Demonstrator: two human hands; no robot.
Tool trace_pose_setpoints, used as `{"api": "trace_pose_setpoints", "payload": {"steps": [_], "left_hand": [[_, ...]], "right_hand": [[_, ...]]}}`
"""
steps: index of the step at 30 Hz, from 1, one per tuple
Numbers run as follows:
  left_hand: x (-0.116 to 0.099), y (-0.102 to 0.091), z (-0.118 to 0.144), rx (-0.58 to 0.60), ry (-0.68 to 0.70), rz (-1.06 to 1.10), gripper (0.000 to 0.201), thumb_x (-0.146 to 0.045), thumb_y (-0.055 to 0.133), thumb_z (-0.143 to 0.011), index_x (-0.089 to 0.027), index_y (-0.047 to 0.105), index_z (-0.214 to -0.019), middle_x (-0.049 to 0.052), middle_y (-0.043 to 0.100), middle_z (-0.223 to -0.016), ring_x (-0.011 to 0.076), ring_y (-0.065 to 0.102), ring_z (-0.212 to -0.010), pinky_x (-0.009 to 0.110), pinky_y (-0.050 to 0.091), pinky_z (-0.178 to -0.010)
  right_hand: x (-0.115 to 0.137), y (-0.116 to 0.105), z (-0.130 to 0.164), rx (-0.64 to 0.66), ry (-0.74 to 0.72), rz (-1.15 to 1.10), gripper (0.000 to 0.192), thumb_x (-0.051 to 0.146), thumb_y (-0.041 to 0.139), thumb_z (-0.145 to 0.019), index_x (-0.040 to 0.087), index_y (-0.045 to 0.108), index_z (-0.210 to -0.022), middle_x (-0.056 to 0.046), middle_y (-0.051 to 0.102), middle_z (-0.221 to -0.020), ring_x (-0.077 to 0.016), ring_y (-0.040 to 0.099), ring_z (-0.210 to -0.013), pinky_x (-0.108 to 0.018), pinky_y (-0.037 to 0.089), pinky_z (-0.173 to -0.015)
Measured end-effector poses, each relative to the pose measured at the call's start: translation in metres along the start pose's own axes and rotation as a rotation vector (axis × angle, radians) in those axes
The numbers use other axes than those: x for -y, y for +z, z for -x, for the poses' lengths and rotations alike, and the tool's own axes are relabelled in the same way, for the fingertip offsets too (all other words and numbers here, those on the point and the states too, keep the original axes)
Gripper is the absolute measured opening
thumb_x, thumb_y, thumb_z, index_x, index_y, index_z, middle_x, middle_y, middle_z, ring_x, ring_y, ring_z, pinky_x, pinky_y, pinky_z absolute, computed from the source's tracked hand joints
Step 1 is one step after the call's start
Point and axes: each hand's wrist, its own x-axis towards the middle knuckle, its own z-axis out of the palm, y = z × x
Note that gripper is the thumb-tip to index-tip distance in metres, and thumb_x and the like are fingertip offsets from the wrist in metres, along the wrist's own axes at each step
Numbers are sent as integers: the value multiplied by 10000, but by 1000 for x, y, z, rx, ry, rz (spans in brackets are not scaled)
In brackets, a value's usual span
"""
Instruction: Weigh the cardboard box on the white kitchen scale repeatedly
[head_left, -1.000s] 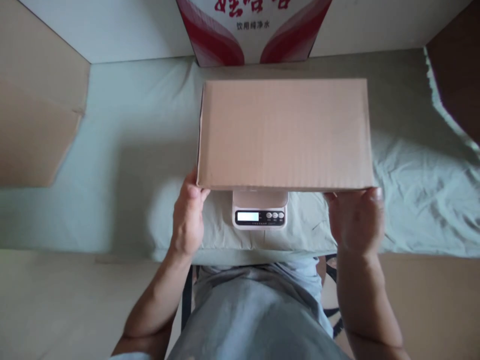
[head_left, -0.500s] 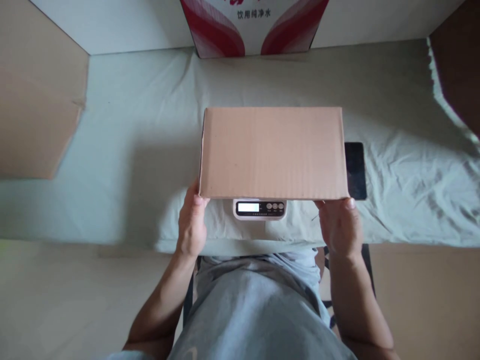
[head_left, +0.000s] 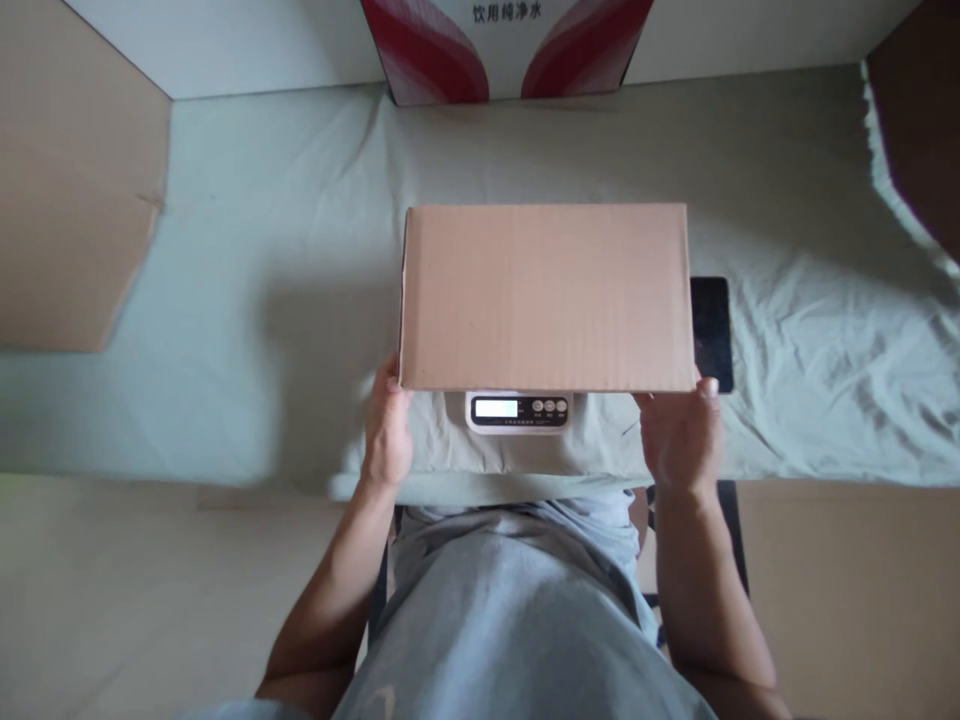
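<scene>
A plain brown cardboard box lies flat over a small white digital scale, hiding all of the scale but its display and buttons. My left hand grips the box's near left corner. My right hand grips the near right corner. Whether the box rests on the scale or hovers just above it is not clear.
A dark phone lies on the pale green cloth just right of the box. A red and white carton stands at the back. Brown cardboard panels flank the left and right sides.
The box came down and toward me over the scale, looking smaller now, and the phone to its right came into sight. Both hands kept hold of the near corners.
</scene>
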Motion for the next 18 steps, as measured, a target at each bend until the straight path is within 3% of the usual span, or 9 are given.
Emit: {"api": "trace_pose_setpoints", "payload": {"steps": [6, 15, 18], "left_hand": [[16, -5, -5, -17, -12, 58, 375, -450, 405, -933, -277, 582, -1215, 60, 638, -1239, 207, 604, -1155, 376, 467, -1021], [-4, 2, 8, -15, 64, 58, 398, -513, 410, -921, -305, 602, -1200, 50, 600, -1286, 219, 546, -1223, 402, 443, -1061], [-13, 10, 11, 52, 100, 18, 406, -541, 401, -914, -306, 619, -1163, 54, 598, -1276, 231, 520, -1247, 417, 402, -1092]], "right_hand": [[-21, -10, -4, -17, 20, -2, 377, 455, 393, -880, 291, 645, -1108, -35, 694, -1091, -215, 540, -1237, -444, 462, -1032], [-6, 0, 5, -45, -78, -5, 417, 544, 368, -871, 321, 649, -1082, -34, 665, -1164, -255, 578, -1185, -513, 427, -1038], [1, 7, 7, -21, -105, 10, 447, 604, 392, -835, 314, 670, -1032, -26, 679, -1116, -261, 593, -1150, -500, 431, -1042]]}}
